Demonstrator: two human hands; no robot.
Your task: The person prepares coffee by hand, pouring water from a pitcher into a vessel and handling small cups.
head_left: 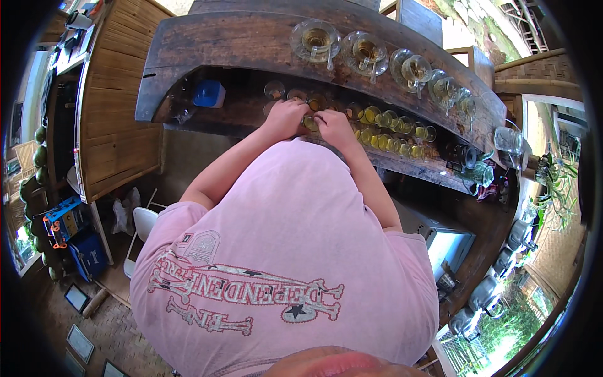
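Note:
Both my hands are close together over a dark wooden lower shelf (242, 119), with a small glass (310, 124) of yellowish liquid between them. My left hand (287, 118) has its fingers bent inward at the glass's left side; what they grip is hidden. My right hand (334, 127) curls its fingertips against the right side of that glass. Rows of similar small glasses (372, 115) with yellow-green liquid run off to the right. Beyond my left hand stand more small glasses (274, 90) with brownish contents.
Along the raised wooden counter (226, 41) stand several glass cups on saucers (315, 39) with spoons. A blue-lidded plastic tub (208, 93) sits at the shelf's left. Glass jars (507, 141) stand at the right end. A bamboo panel (119, 100) is on the left.

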